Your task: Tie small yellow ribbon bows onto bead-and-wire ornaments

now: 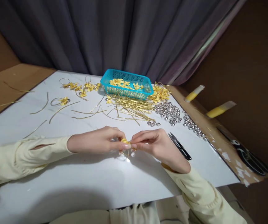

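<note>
Near the middle of the white board, my left hand (104, 140) pinches a small yellow ribbon flower (124, 141) between thumb and fingers. My right hand (151, 141) meets it from the right, its thumb and fingertips pressed together at the flower's right edge. A thin gold wire loop (125, 153) hangs below the fingertips. What lies between the right fingertips is too small to make out. Beyond the hands lie a pile of gold wires (134, 107) and many silver beads (168, 112).
A blue basket (127, 93) holds yellow flowers, with more flowers (159, 93) beside it and at the back left. Black snips (180, 147) lie right of my right hand. Black scissors (250, 158) and two yellow-filled tubes (220, 109) are on the right edge.
</note>
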`<state>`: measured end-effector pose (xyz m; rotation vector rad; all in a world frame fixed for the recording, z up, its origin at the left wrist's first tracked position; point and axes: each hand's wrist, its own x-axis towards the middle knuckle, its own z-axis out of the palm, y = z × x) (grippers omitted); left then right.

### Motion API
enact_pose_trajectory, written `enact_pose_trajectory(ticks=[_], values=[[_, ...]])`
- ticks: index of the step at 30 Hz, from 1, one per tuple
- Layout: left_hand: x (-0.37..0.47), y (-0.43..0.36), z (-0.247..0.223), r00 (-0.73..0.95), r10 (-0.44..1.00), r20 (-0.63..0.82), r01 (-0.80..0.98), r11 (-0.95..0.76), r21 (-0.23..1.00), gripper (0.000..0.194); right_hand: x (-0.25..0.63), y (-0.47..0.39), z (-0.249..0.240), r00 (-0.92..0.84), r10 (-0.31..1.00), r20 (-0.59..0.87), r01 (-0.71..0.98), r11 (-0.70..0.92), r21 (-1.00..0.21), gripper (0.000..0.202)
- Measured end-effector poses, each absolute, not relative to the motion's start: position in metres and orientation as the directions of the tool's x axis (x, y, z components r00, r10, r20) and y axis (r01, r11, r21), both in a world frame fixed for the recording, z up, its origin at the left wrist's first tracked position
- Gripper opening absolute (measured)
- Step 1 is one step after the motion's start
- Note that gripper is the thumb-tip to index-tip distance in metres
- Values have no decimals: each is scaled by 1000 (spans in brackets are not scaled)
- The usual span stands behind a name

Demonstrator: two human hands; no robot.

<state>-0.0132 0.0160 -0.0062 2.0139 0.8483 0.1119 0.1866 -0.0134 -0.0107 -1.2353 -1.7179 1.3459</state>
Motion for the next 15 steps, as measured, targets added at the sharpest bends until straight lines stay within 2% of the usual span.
enact_pose_trajectory(ticks=[8,12,15], values=[[-12,12,-11,755,633,-170,468,-340,815,31,188,-12,-14,-356,932,-74,279,30,-960,5],[-10,13,-20,748,642,-165,401,-240,884,27,188,-8,-19,-346,929,-133,264,-40,-964,9],[-8,15,-30,726,674,-132,305,-144,941,25,191,-3,-21,-307,944,-119,261,-37,-965,19]])
